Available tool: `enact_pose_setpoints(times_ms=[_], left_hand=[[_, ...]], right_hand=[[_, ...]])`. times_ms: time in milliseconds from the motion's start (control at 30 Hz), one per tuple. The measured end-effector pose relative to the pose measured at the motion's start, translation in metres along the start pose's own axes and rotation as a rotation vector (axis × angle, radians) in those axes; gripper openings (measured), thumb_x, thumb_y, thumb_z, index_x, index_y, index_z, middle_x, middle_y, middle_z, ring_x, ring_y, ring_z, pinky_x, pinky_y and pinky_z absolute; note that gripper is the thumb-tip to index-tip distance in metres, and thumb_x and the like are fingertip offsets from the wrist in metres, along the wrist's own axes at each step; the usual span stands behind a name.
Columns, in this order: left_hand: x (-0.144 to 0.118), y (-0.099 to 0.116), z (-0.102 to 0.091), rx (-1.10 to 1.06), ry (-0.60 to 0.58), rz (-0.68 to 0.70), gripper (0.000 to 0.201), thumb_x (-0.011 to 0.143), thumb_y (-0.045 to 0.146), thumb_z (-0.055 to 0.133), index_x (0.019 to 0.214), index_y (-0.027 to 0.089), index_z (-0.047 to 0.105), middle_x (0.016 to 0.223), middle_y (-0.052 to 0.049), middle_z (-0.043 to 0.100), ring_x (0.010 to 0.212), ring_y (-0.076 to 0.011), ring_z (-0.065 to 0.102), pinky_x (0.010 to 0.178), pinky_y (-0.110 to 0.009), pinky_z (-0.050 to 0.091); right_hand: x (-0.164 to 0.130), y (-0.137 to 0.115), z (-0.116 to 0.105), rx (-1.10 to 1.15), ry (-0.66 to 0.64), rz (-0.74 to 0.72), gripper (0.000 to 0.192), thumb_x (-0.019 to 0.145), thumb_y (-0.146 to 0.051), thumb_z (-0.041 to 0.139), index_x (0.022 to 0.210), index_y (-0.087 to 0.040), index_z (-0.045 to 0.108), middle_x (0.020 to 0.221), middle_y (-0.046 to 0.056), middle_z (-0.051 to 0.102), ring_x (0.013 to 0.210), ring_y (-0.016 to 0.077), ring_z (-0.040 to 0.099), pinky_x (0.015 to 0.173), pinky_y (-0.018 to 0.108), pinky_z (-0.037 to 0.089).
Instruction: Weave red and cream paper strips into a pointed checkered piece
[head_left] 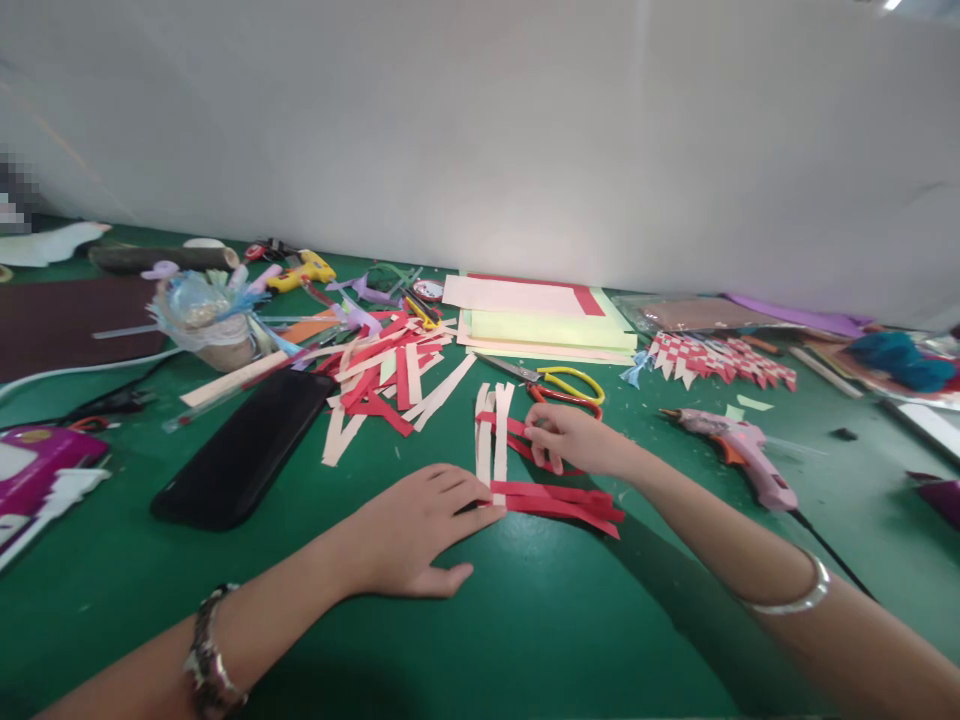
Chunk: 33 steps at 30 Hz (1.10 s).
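My left hand lies flat with fingers stretched, its fingertips on the lower left end of a small weave of paper strips. Pale pink paper strips run away from me, crossed by red paper strips that extend to the right. With its fingers pinched, my right hand holds a red paper strip at the upper part of the weave. Just beyond that hand are scissors with yellow and orange handles, lying on the green table.
A heap of cut red and pink strips lies left of the weave, near a black phone. Behind are stacked paper sheets. To the right lie a pink glue gun with its cord and a red-white woven paper piece.
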<state>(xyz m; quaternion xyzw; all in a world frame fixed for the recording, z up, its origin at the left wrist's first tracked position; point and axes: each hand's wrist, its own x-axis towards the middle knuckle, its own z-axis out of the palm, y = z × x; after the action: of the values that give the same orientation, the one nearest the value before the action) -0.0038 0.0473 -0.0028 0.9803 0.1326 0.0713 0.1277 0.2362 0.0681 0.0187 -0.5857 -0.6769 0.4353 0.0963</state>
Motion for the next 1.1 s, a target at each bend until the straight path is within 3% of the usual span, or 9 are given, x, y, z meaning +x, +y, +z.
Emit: enact_pose_setpoints(times_ms=[100, 167, 333, 500, 567, 667, 900, 1100], left_hand=[[0.001, 0.0, -0.001, -0.002, -0.013, 0.001, 0.049, 0.08, 0.034, 0.051, 0.125, 0.018, 0.044, 0.118, -0.009, 0.054, 0.109, -0.0249, 0.047, 0.096, -0.039, 0.034], [0.001, 0.0, -0.001, -0.003, -0.019, 0.001, 0.049, 0.08, 0.034, 0.05, 0.125, 0.017, 0.044, 0.119, -0.009, 0.054, 0.11, -0.0248, 0.046, 0.096, -0.039, 0.034], [0.0, 0.0, 0.0, -0.002, -0.032, -0.004, 0.049, 0.08, 0.034, 0.05, 0.125, 0.017, 0.044, 0.119, -0.009, 0.054, 0.11, -0.025, 0.045, 0.096, -0.039, 0.033], [0.001, 0.0, 0.0, 0.003, -0.037, -0.007, 0.048, 0.08, 0.033, 0.05, 0.125, 0.017, 0.044, 0.118, -0.009, 0.053, 0.109, -0.0253, 0.046, 0.096, -0.04, 0.034], [0.001, 0.0, -0.001, 0.005, -0.04, -0.006, 0.049, 0.08, 0.033, 0.05, 0.126, 0.017, 0.044, 0.117, -0.01, 0.054, 0.107, -0.0253, 0.046, 0.095, -0.04, 0.035], [0.002, 0.0, -0.001, 0.006, -0.046, 0.001, 0.049, 0.08, 0.033, 0.05, 0.126, 0.017, 0.043, 0.117, -0.01, 0.054, 0.107, -0.0257, 0.046, 0.095, -0.041, 0.035], [0.0, 0.001, -0.002, -0.018, -0.043, -0.019, 0.05, 0.078, 0.034, 0.052, 0.125, 0.019, 0.044, 0.118, -0.01, 0.052, 0.109, -0.0256, 0.046, 0.097, -0.04, 0.035], [0.01, 0.006, -0.001, -0.018, 0.141, -0.118, 0.058, 0.084, 0.043, 0.045, 0.134, 0.016, 0.032, 0.128, -0.012, 0.044, 0.119, -0.0258, 0.038, 0.101, -0.039, 0.032]], right_hand=[[0.0, -0.001, 0.0, 0.034, -0.026, 0.041, 0.017, 0.088, -0.033, 0.035, 0.086, -0.019, 0.044, 0.061, -0.002, 0.061, 0.036, 0.0063, 0.038, 0.037, 0.02, 0.029], [0.0, -0.002, 0.0, -0.02, -0.01, 0.02, 0.02, 0.088, -0.034, 0.035, 0.08, -0.019, 0.047, 0.061, -0.002, 0.06, 0.039, 0.0063, 0.039, 0.04, 0.021, 0.03], [-0.005, -0.008, 0.006, -0.439, 0.242, -0.062, 0.023, 0.085, -0.03, 0.043, 0.066, -0.018, 0.05, 0.069, 0.002, 0.058, 0.063, 0.0124, 0.051, 0.055, 0.024, 0.033], [-0.008, -0.012, 0.022, -0.649, 0.376, -0.047, 0.011, 0.081, -0.026, 0.052, 0.074, -0.018, 0.052, 0.085, 0.006, 0.057, 0.079, 0.0186, 0.055, 0.056, 0.026, 0.033], [-0.007, -0.011, 0.027, -0.648, 0.389, -0.032, 0.007, 0.079, -0.023, 0.055, 0.082, -0.017, 0.052, 0.088, 0.007, 0.058, 0.083, 0.0203, 0.055, 0.058, 0.026, 0.034], [-0.004, -0.009, 0.029, -0.57, 0.39, -0.026, 0.014, 0.078, -0.017, 0.055, 0.091, -0.017, 0.049, 0.091, 0.006, 0.059, 0.081, 0.0192, 0.057, 0.061, 0.027, 0.037], [-0.004, -0.003, 0.028, -0.42, 0.4, -0.067, 0.022, 0.075, -0.007, 0.053, 0.095, -0.018, 0.049, 0.093, 0.005, 0.06, 0.081, 0.0173, 0.058, 0.064, 0.026, 0.039], [-0.002, 0.001, 0.028, -0.399, 0.405, -0.112, 0.021, 0.074, -0.007, 0.053, 0.092, -0.017, 0.052, 0.092, 0.005, 0.06, 0.085, 0.0168, 0.056, 0.07, 0.027, 0.041]])
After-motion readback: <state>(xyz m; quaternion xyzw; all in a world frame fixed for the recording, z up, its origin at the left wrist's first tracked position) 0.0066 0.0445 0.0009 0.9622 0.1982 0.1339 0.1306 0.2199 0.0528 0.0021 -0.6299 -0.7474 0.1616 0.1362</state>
